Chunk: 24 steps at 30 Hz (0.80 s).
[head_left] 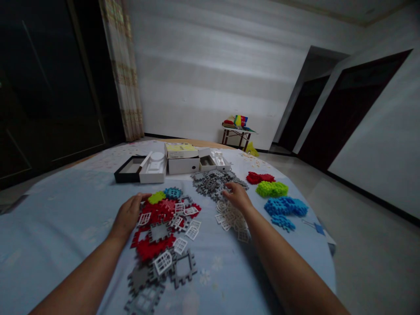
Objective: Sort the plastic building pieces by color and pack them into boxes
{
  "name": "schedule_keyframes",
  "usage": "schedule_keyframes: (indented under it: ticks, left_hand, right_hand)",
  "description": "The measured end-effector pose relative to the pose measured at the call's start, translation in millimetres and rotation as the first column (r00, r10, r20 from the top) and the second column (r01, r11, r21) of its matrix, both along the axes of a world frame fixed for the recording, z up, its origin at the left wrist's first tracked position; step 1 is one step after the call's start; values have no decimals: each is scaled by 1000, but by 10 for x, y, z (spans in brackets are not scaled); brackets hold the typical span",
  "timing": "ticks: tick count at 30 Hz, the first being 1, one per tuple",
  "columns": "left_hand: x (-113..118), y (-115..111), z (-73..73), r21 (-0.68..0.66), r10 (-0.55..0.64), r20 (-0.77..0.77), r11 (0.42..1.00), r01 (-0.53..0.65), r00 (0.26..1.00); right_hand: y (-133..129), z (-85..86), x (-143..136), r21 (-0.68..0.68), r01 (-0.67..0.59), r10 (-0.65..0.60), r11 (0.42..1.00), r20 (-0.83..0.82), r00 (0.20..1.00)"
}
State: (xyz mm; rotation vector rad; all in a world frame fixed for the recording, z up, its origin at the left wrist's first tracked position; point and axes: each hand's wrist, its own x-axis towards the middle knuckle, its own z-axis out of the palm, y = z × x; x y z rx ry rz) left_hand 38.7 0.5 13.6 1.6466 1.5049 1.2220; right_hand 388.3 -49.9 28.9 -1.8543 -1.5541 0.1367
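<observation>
My left hand rests at the left edge of a mixed heap, fingers stretched toward a lime-green interlocking tile. Beside that tile lies a blue tile. Red tiles, grey square frames and white lattice window pieces make up the rest of this heap. Over the right part of a grey tile pile, my right hand hovers or touches, thumb and fingers slightly apart; I see nothing held in it. White lattice pieces lie just below that hand, partly hidden by the wrist.
Sorted red, lime-green and blue tiles line the right side of the cloth-covered round table. Along the back stand a black open box, white boxes and a white tray with moulded shapes.
</observation>
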Motion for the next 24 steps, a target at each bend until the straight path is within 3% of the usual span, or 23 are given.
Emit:
schedule_keyframes:
  ticks: [4, 9, 12, 14, 16, 19, 21, 24]
  left_hand:
    - [-10, 22, -22, 10, 1, 18, 1000, -1, 1000]
    - [-5, -6, -17, 17, 11, 31, 1000, -11, 999]
    - [3, -9, -16, 41, 4, 37, 999, -5, 999]
    - [4, 3, -24, 52, 5, 41, 999, -7, 999]
    - [2, 21, -37, 52, 12, 49, 999, -14, 999]
    - [-3, 37, -55, 48, 7, 55, 999, -10, 998]
    - [-5, 36, -60, 42, 5, 54, 999, -7, 999]
    - [-1, 22, -53, 26, 8, 46, 1000, -9, 999]
  right_hand:
    - [55, -39, -29, -149, 43, -16, 988, 181, 983]
    - [144, -10, -8, -218, 29, 8, 975, 165, 986]
    - [211, 138, 52, -31, 57, -51, 998, 167, 985]
    - [233, 242, 52, 161, 67, -93, 985, 160, 983]
    - [209, 303, -11, 256, 26, -63, 966, 139, 988]
    - [50, 296, -237, 169, -149, 142, 974, 55, 988]
    - [-136, 267, -444, 32, -352, 353, 936, -36, 935]
    - [-470, 269, -740, -168, -668, 658, 725, -121, 744]
